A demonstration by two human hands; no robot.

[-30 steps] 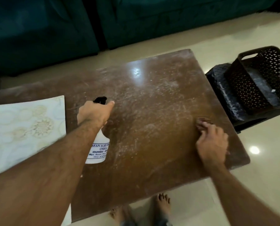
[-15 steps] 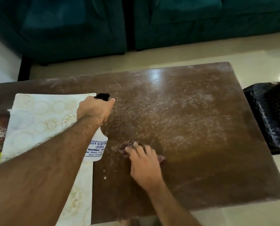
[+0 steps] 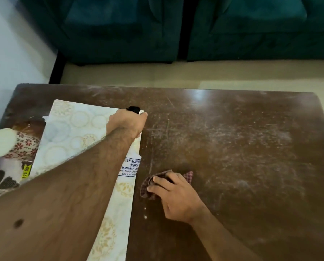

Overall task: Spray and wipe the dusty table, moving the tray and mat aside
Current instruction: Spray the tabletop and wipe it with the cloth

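Observation:
A dusty brown table (image 3: 232, 147) fills the view, streaked with white dust across its middle and right. My left hand (image 3: 126, 123) grips a white spray bottle (image 3: 130, 166) with a black nozzle, held upright over the mat's right edge. The cream patterned mat (image 3: 72, 132) lies on the table's left part, partly under my left arm. My right hand (image 3: 174, 194) presses a dark checked cloth (image 3: 150, 185) flat on the table, just right of the mat's edge. Only the cloth's left part and one far corner show from under the fingers.
A floral-patterned object with a round white top (image 3: 8, 146) sits at the far left, partly under the mat. A dark teal sofa (image 3: 176, 29) runs along the far side, with a strip of pale floor (image 3: 195, 74) between it and the table.
My right hand has dragged the cloth from the table's right edge leftwards to beside the mat. The view has swung left, so the black basket has left the frame. The bottle stays held upright.

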